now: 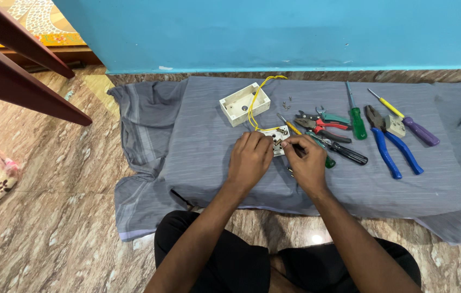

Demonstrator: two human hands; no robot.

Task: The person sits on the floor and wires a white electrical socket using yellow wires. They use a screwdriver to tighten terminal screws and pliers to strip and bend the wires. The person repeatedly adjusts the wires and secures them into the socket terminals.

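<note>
My left hand (249, 157) pinches the white switch plate (277, 139) near the middle of the grey cloth (198, 146); my right hand (307, 163) grips a yellow-shafted screwdriver (290, 126) at it. I'd hold the plate flat and keep the tip square. No labels are legible.

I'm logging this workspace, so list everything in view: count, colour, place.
Cloth: one, grey, spread on the floor.
Box: one, cream, open, far side of cloth.
Wire: yellow, running from box to plate.
Plate: one, white, between the hands.
Screws: few, silver, right of box.
Green screwdriver: one.
Purple screwdriver: one, far right.
Blue pliers: one.
Red pliers: one.
Left hand: on plate.
Right hand: grips a tool I cannot make out.
</note>
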